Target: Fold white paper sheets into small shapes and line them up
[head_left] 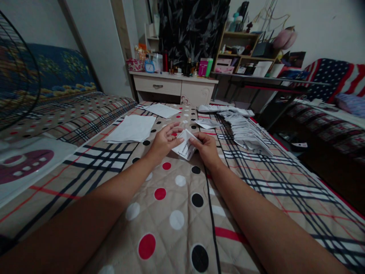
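Note:
Between my two hands is a small folded paper [185,145], white with dark print, held just over the bedspread. My left hand [167,139] pinches its left side, thumb on the front face, other fingers partly spread behind. On the right side, my right hand [205,146] grips the paper with thumb and fingers closed. A stack of white paper sheets [131,128] lies to the left, with another white sheet [162,110] farther back. Right of my hands lie a single folded paper [207,123] and a long row of folded papers [245,131] packed against each other.
The patterned bedspread [176,201] spreads under everything. A fan [17,72] stands at the far left, above a white plastic bag [34,160]. Beyond the bed are a cream dresser [158,86] with bottles and a clock, and a wooden shelf [241,35].

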Action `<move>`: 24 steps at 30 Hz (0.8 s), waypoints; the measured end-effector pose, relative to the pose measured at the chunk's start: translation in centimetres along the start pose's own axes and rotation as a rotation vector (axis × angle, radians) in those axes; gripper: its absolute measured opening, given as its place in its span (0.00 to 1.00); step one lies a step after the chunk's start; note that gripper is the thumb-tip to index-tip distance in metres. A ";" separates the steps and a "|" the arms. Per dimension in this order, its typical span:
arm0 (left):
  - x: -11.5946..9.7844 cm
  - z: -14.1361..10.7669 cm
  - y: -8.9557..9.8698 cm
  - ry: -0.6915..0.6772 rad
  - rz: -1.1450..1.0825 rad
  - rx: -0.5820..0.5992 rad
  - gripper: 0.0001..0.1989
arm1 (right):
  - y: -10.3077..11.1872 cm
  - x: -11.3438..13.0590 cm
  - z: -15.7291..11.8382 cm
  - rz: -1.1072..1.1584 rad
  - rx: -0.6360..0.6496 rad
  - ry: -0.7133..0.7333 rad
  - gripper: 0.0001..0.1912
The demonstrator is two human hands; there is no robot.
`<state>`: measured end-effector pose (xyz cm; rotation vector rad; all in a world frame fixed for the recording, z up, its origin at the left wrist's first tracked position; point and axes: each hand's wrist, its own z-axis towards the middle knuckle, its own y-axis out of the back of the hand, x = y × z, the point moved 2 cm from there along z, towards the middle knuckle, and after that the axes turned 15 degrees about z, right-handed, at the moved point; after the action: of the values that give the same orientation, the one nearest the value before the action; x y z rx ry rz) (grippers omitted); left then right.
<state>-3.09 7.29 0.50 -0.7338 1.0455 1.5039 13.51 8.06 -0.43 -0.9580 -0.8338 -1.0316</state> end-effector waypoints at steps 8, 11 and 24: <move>0.1 -0.1 -0.1 0.241 -0.134 -0.021 0.22 | -0.7 -0.1 -0.5 -0.001 0.103 -0.127 0.19; 0.2 -0.2 0.0 0.293 -0.121 -0.001 0.21 | -0.7 0.1 -0.6 -0.011 0.098 -0.132 0.22; 0.5 -0.4 -0.8 0.264 0.130 0.057 0.17 | -0.9 -0.5 -0.4 -0.225 0.062 0.037 0.20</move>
<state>-2.44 7.11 -0.30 -0.8543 1.3511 1.5077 12.61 7.67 -0.76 -0.8028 -0.9526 -1.2050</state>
